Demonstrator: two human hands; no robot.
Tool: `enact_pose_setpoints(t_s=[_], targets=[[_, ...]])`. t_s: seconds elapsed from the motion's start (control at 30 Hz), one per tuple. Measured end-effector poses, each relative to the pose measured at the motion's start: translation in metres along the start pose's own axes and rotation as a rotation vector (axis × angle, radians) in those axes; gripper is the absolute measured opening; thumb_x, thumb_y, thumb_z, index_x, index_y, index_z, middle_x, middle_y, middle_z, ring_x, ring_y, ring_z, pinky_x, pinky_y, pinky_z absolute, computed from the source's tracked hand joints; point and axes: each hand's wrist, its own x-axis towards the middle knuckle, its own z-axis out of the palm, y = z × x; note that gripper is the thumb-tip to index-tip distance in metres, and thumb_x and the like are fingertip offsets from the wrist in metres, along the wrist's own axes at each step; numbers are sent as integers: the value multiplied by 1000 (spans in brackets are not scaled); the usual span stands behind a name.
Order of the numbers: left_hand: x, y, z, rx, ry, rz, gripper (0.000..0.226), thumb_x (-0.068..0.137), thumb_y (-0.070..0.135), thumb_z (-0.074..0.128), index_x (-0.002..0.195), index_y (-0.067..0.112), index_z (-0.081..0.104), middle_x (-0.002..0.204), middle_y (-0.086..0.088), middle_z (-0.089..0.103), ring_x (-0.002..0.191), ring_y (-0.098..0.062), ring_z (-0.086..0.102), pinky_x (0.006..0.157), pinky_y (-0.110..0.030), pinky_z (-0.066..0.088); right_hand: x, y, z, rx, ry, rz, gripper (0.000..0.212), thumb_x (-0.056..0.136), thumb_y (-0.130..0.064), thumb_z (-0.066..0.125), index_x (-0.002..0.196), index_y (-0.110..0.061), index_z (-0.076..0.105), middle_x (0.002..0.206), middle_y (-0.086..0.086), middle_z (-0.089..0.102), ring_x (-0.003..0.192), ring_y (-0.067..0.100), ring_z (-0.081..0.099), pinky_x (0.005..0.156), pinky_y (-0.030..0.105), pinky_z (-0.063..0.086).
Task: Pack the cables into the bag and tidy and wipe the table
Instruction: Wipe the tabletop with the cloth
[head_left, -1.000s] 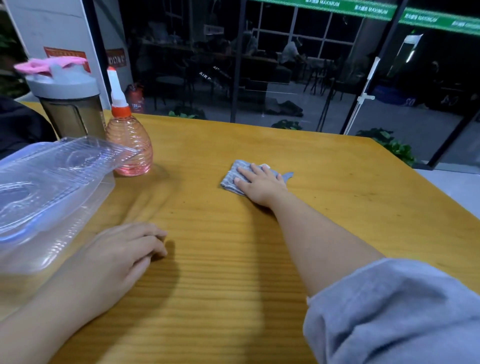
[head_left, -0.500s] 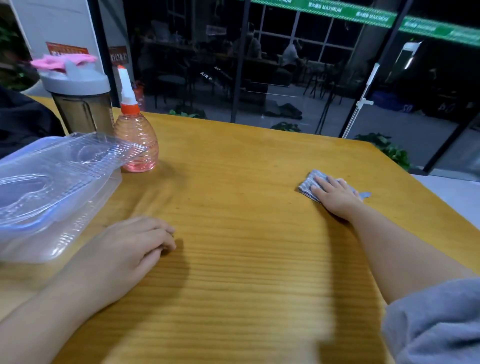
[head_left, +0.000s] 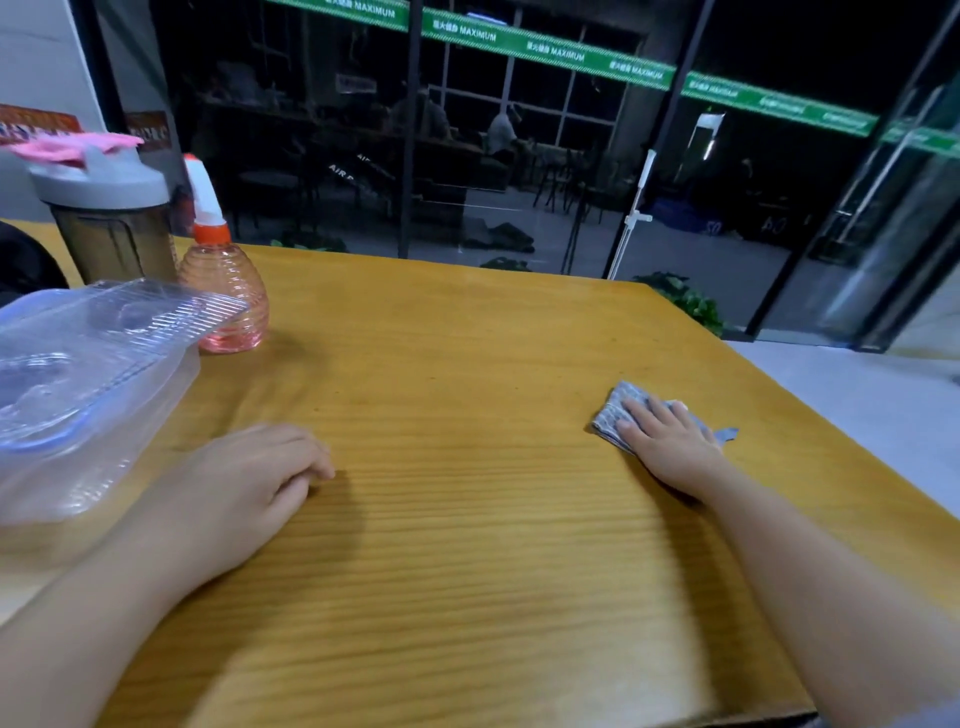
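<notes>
I have 1 head-worn view, close above the yellow wooden tabletop (head_left: 467, 519), facing forward and down toward dark glass doors (head_left: 545, 156).

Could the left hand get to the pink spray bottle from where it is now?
Probably yes. The left hand rests on the table, holding nothing, and the spray bottle stands ahead of it. The clear plastic box sits just left of that path, so it might get brushed.

left hand (head_left: 244, 483): bare, forearm uncovered | right hand (head_left: 672, 449): bare, forearm uncovered | grey-blue fabric sleeve edge (head_left: 930, 719): bottom right corner
</notes>
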Motion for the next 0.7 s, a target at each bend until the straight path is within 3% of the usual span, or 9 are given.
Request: enact_pose_setpoints(t_s=[0.2,0.4,0.53,0.7], targets=[[7,15,-4,30,-19,55,28,77,31,37,79,29,65,90,15,65,87,0,50,71,-14,38,-62,-46,5,-11,-30,-173,51,98,-55,18,147,-45,12,160,-10,1,146,15,-9,117,47,2],[4,14,1,9,-10,65,25,77,32,39,80,31,63,91,18,64,85,4,50,68,-26,48,-93,-116,17,-12,-45,-470,51,98,-55,22,147,-46,14,160,-11,0,146,14,-11,117,46,-3],[2,11,1,38,-10,55,22,78,32,39,81,33,61,93,19,63,88,5,50,66,-22,47,-61,-126,11,27,-88,-458,51,97,-56,24,146,-48,15,159,-13,1,146,12,-9,117,45,-3],[-2,6,2,36,11,45,20,79,31,40,83,34,59,96,17,65,91,3,53,68,-31,54,-10,-115,-1,46,-111,-308,54,96,-59,20,148,-45,12,160,-11,-1,146,15,-9,115,48,-3]])
